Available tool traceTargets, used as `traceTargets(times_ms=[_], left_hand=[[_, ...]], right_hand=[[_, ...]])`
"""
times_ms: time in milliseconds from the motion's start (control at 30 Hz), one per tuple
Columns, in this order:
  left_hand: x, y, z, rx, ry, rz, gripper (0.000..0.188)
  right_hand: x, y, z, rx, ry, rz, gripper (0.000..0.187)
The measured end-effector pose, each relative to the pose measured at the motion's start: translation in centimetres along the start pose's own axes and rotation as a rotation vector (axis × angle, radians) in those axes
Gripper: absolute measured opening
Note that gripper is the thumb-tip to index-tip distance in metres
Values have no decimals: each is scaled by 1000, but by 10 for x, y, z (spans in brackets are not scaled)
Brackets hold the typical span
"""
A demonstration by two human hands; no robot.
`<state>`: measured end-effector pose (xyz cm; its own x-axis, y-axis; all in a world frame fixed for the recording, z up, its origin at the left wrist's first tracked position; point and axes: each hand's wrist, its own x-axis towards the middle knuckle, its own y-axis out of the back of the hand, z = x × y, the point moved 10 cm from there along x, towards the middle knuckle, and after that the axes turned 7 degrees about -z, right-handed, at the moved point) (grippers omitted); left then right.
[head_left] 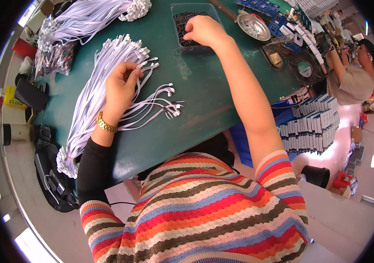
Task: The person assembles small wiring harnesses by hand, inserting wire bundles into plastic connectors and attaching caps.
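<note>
My left hand, with a gold watch and a black sleeve below it, lies over a long bundle of flat white cables with white connectors at their ends. Its thumb and forefinger are pinched at a white cable end. My right hand reaches into a clear plastic bin of small dark pieces. The fingers there are bent together over the pieces; what they hold, if anything, is hidden. Several loose cable ends fan out to the right of the bundle.
A second cable bundle and a bag of dark and red parts lie at the far left. A metal bowl, a sponge tin and a fan stand right. Beyond are stacked white boxes and a seated person.
</note>
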<state>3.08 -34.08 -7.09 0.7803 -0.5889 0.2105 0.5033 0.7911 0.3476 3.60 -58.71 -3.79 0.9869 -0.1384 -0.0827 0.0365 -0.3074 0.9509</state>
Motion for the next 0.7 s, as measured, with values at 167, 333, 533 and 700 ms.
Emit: traceTargets(times_ms=[167,333,533,700], left_hand=[[-8,-18,-4,-263,148,-154,10],[-19,-44,-3,-447,277,-350,10],[-21,-56,-8,-388,324,-407,10],[-19,-58,-12,-431,365,-411,9]], right_hand=[[5,-11,0,63,52,47,26],[5,-18,10,181,82,90,19],[-10,-5,6,160,37,178,15],[-17,12,17,366,94,382,17]])
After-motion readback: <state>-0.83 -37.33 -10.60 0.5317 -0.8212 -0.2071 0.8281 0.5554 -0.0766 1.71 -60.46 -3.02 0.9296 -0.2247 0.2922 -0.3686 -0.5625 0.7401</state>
